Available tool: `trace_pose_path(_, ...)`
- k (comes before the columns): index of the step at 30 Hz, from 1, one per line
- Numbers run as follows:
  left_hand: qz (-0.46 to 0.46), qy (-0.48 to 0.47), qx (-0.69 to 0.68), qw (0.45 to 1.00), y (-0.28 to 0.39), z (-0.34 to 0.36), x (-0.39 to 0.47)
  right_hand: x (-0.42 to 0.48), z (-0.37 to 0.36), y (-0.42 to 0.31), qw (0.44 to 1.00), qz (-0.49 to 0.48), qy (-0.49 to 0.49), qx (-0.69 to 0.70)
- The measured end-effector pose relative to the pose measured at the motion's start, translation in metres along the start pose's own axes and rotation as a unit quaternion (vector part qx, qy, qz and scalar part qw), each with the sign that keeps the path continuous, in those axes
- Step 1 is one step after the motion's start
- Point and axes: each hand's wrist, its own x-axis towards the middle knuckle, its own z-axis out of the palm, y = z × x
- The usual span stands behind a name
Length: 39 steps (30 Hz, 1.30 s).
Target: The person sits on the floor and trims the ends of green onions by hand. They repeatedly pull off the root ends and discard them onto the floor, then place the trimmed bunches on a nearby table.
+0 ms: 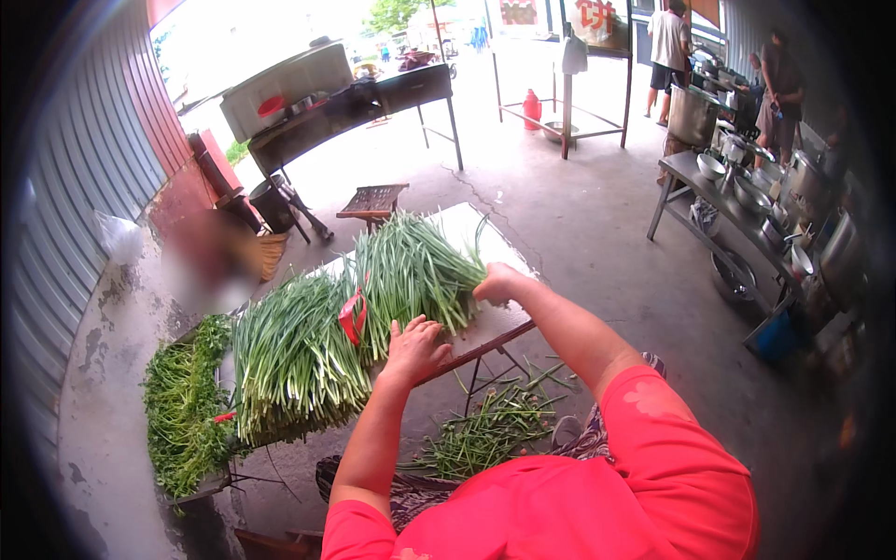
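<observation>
Two large heaps of garlic chives lie side by side on a white-topped table [507, 308]. My right hand [502, 284] closes around stalks at the right end of the farther heap [413, 269], whose leaves fan out to the left. My left hand [418, 346] has its fingers spread beside the near edge of that heap, with nothing held in it. A red strip [353, 318] lies between this heap and the nearer one [301, 350], where the pale cut ends face me. Leafy green herbs [185, 406] fill the table's left end.
Loose trimmings [490, 427] lie on the floor by my feet. Beyond the table stands a small stool [373, 201]. At right, a metal bench [742, 210] carries bowls and pots. Two people [668, 49] [778, 91] stand at the back right.
</observation>
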Motion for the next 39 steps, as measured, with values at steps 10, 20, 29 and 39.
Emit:
trace_pose_path(10, 0.067, 0.022, 0.037, 0.997, 0.024, 0.033, 0.058, -0.001, 0.004, 0.021, 0.999, 0.017, -0.037, 0.036)
trace_pose_path(20, 0.092, 0.033, 0.033, 0.995, 0.034, 0.05, 0.079, -0.003, -0.016, 0.036, 0.98, -0.123, 0.098, -0.118)
trace_pose_path(29, 0.06, 0.056, 0.014, 0.997, 0.029, 0.073, 0.077, -0.066, -0.065, 0.081, 0.972, -0.09, 0.05, 0.21)
trace_pose_path(39, -0.011, 0.041, -0.049, 0.998, 0.029, 0.068, 0.082, -0.12, -0.086, 0.137, 0.921, -0.088, 0.126, 0.358)
